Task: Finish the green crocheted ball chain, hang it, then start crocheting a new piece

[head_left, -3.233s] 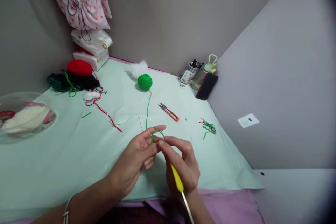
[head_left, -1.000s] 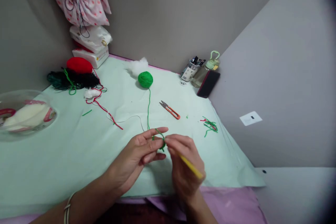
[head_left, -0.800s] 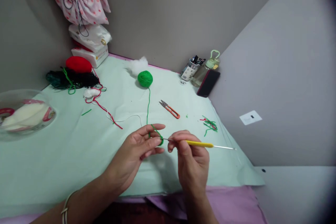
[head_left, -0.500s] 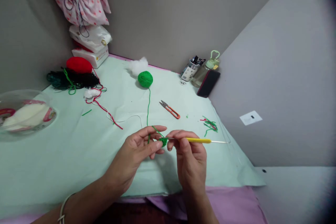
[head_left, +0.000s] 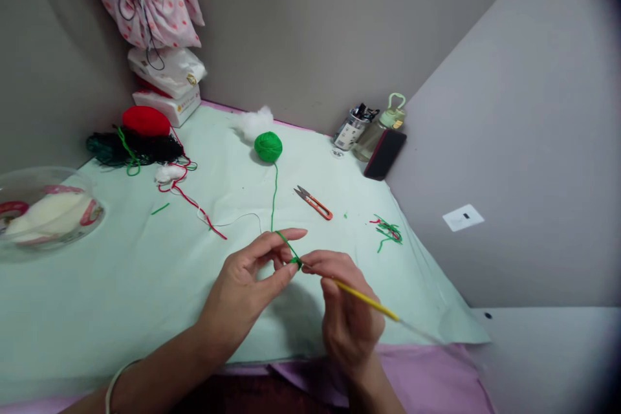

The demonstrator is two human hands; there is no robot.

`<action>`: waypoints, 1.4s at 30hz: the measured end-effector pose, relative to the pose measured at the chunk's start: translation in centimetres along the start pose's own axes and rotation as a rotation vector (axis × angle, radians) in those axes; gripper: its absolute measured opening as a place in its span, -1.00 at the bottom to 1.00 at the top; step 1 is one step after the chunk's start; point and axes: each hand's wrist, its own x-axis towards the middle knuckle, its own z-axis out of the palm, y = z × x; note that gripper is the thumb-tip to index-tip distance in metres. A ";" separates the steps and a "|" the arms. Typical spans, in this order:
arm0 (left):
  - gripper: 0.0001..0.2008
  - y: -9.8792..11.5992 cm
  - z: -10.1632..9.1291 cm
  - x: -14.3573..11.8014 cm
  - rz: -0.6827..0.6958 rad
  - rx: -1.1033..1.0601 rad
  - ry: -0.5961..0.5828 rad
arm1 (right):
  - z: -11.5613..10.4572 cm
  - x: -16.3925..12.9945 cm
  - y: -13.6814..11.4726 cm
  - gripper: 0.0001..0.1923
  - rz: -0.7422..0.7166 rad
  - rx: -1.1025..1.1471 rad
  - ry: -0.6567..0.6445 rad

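Between the thumb and fingers of my left hand (head_left: 252,275) a small green crochet piece (head_left: 296,263) is pinched, mostly hidden by the fingertips. Green yarn (head_left: 287,244) runs over the raised left index finger down to the piece, and back to a green yarn ball (head_left: 268,147) on the table. My right hand (head_left: 349,310) is closed on a crochet hook with a yellow handle (head_left: 369,299). The hook's tip meets the green piece, and its rear end slants down to the right.
Orange thread snips (head_left: 314,202) lie beyond my hands. Yarn scraps (head_left: 388,229) are at right, with a phone (head_left: 385,154), bottle (head_left: 371,142) and pen cup (head_left: 350,130) behind. White stuffing (head_left: 255,123), red yarn (head_left: 146,121) and a plastic tub (head_left: 48,213) stand further left.
My right hand has turned the hook, so its rear end swung from level to slanting down toward me. The green piece has turned and shows less between the left fingers.
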 end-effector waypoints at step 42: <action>-0.60 0.3 0.6 0.2 -0.158 -0.266 -0.127 | 0.5 0.4 0.8 -0.80 0.351 0.397 0.120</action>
